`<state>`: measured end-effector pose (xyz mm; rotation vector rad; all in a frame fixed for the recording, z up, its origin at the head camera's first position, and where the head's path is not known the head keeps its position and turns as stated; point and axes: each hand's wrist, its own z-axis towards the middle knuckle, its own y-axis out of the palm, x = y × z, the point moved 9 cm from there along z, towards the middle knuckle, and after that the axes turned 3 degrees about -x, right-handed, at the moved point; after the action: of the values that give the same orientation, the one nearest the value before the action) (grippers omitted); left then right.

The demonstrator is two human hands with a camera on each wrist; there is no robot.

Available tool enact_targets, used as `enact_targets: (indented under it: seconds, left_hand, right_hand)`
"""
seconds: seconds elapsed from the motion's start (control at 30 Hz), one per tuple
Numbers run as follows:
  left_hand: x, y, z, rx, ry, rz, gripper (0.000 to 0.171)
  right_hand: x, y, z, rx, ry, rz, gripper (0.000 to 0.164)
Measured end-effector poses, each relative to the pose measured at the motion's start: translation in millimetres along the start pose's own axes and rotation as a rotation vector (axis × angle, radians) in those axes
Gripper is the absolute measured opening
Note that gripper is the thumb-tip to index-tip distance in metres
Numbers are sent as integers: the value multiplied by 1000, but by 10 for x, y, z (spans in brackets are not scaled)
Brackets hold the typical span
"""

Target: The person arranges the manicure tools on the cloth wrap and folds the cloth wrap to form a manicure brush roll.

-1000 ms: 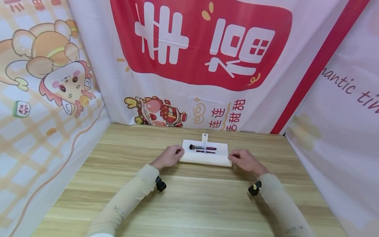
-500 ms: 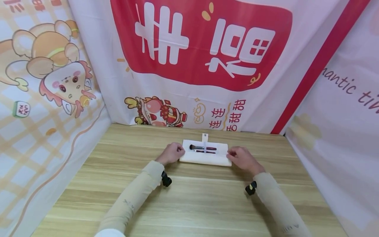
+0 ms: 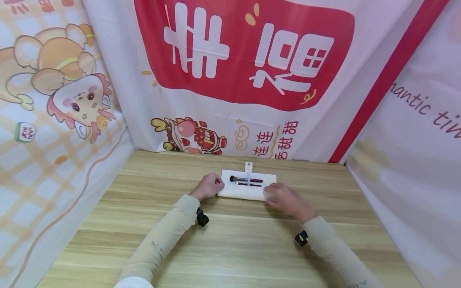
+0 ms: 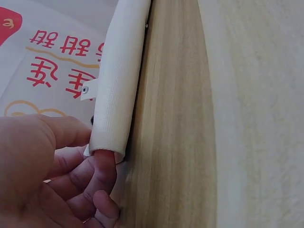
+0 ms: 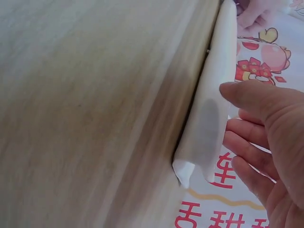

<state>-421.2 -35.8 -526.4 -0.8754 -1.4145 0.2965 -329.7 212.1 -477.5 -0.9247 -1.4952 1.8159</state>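
Note:
A white cloth brush roll [image 3: 234, 193] lies near the table's far side, its front edge rolled over. Two makeup brushes [image 3: 253, 180] with dark red handles are held on it by a pale band, and a snap tab [image 3: 249, 166] sticks out behind. My left hand [image 3: 210, 185] pinches the left end; in the left wrist view a fingertip [image 4: 105, 164] sits in the end of the fold. On the right part, my right hand [image 3: 287, 200] has its thumb [image 5: 237, 92] at the rolled fabric, the other fingers loosely spread behind. The roll's right end [image 5: 192, 166] gapes open.
The wood-grain table [image 3: 230, 248] stretches toward me. A printed white and red curtain [image 3: 230, 92] hangs right behind the roll, with printed cloth walls [image 3: 61, 160] at both sides.
My right hand has left the roll's right end and moved left along its front edge. My left hand shifted slightly earlier and then stayed at the left end. The roll barely moved.

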Motion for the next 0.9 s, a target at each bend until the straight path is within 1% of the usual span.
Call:
enact_targets:
  seconds: [0.07,0.13,0.17,0.2,0.3,0.4,0.5,0.57,0.63,0.73,0.8,0.9]
  left_hand:
    - [20,3,-11,-2,5,11,14]
    - [74,-7,-29,10,37,40,15]
    - [118,-14,-40,17,67,59,16]
    - [182,-24,-59,28,110,84,18]
    - [391,-30,-141,54,257,207,26]
    - [571,21,-256,55,388,340,30]
    - [667,132,-362,20,472,462,34]
    - [704,212,-416,-2,520,521,36]
    - [718,278,-448,-10,553,574,36]
    - [709,337,-459,-17,571,600,36]
    - [680,359,-438,-27,559,601,36]
    - [658,365,-377,-53,526,588,36]
  right_hand:
    - [-24,38,6,18,-24,-18,37]
    - [-38,57,10,36,-42,-34,36]
    - [-39,63,14,38,-45,-36,36]
    - [-36,67,18,39,-46,-36,37]
    - [-34,68,38,39,-54,-44,37]
    - [-41,72,72,32,-71,-55,36]
    - [-50,80,101,23,-88,-79,34]
    - [-45,93,116,15,-88,-94,33]
    - [-35,107,129,5,-86,-102,33]
    - [-14,128,153,-14,-81,-91,35]
    - [-1,133,179,-30,-82,-60,35]
    - [63,150,252,-79,-51,11,32]
